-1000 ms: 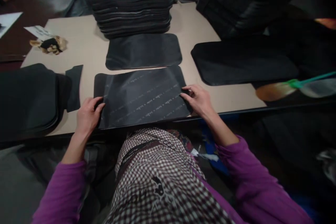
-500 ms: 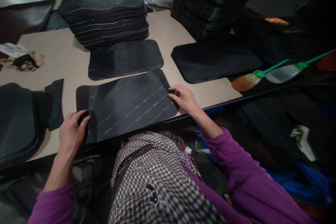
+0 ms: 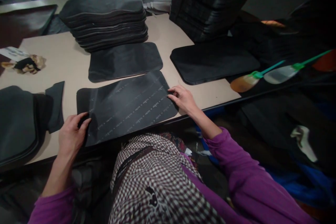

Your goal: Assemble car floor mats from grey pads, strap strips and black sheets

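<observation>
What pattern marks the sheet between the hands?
Diagonal rows of small pale lettering on the black sheet; best seen in the head view.

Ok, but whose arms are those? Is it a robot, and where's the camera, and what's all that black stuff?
No robot here! Those are a person's own arms in purple sleeves. The camera is worn on that person's head, looking forward and down, so you see almost what they'd see.

On the pale table lies a black sheet with slanting rows of tiny pale print. The left hand has its fingertips at one end, and the right hand at the other. I can't tell whether they pinch it or just touch it.

Behind it lies a plain black piece, then a tall stack of dark pieces. Over on the right is an orange-looking bottle.
</observation>
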{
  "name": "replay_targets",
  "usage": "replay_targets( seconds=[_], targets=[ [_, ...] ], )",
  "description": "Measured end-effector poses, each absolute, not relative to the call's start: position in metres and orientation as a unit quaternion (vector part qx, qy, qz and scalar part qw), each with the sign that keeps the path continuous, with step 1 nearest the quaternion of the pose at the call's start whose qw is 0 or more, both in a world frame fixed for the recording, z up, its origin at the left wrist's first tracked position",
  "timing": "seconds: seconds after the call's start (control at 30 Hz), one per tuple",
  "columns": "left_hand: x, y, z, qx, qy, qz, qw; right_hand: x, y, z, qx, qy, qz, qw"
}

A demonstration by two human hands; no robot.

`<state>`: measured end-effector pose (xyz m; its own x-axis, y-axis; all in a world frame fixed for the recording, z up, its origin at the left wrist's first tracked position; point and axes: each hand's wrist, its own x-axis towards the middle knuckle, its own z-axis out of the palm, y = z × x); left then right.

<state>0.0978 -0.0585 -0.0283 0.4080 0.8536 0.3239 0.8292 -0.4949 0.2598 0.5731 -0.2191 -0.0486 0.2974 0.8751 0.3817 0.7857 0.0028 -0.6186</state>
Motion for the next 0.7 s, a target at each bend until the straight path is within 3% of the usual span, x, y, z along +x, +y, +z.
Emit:
replay_targets(
  seconds=[0.7],
  targets=[
    [0.1000, -0.0581, -0.0251, 0.848, 0.488, 0.203, 0.031, 0.5738, -0.2181, -0.0474, -0.709, -0.586, 0.053, 0.389]
  ],
)
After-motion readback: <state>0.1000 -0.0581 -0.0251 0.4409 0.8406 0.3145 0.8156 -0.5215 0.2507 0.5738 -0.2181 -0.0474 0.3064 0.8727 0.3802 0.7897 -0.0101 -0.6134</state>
